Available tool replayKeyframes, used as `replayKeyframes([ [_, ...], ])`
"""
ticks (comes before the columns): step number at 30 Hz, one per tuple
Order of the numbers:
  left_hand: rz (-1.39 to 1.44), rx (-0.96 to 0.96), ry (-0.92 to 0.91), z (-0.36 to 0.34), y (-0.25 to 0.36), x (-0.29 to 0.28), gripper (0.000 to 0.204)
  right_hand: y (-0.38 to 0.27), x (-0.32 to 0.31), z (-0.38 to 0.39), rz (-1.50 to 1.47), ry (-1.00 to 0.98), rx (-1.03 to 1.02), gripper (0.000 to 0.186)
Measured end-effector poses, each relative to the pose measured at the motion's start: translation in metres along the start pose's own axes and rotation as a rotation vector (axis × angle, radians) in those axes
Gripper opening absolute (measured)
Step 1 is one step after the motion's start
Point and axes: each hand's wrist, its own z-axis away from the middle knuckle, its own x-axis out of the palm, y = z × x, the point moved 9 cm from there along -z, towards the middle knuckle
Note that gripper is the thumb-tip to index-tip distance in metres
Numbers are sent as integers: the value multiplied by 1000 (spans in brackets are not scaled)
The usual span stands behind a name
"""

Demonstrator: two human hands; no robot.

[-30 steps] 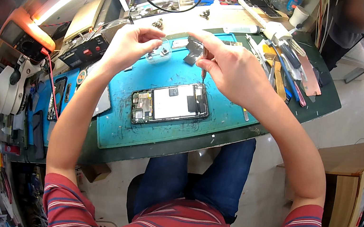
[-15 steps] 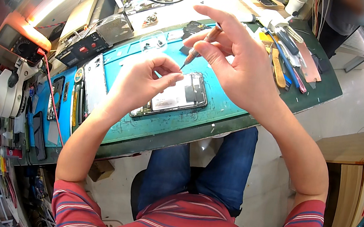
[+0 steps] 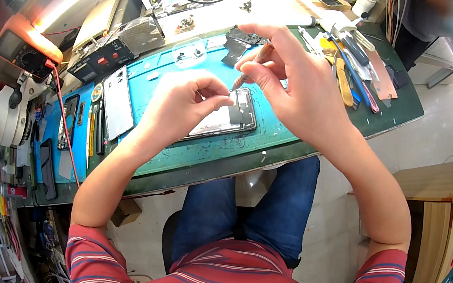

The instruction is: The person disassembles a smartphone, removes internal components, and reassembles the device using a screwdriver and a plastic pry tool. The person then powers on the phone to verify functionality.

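The opened phone, a flat dark frame with silvery-white and black insides [image 3: 241, 115], lay on the blue smooth mat [image 3: 269, 123] upon the dark green table [image 3: 402, 114], partly hidden under the left hand [image 3: 179, 100]. Its long axis ran from lower left to upper right, rising gently. The right hand [image 3: 299, 82] had its grip wrapped around the slim brown screwdriver [image 3: 240, 81], which slanted down and leftward, toward the phone's far long edge. From this grip, the phone lay nearer the body and to the left. The left hand was closer; its thumb and forefinger almost met near the screwdriver's tip, but whether they pinched something, I could not tell.
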Motion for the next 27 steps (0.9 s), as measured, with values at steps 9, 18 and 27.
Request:
replayKeyframes([
  [9,88,-70,-133,-5,-19,24,30,6,9,2,216,29,-154,40],
  [18,18,-16,-110,-9,-23,29,28,21,27,-5,280,-117,-18,41],
  [27,63,36,-65,-10,-27,30,27,20,34,-8,250,-158,-144,48],
])
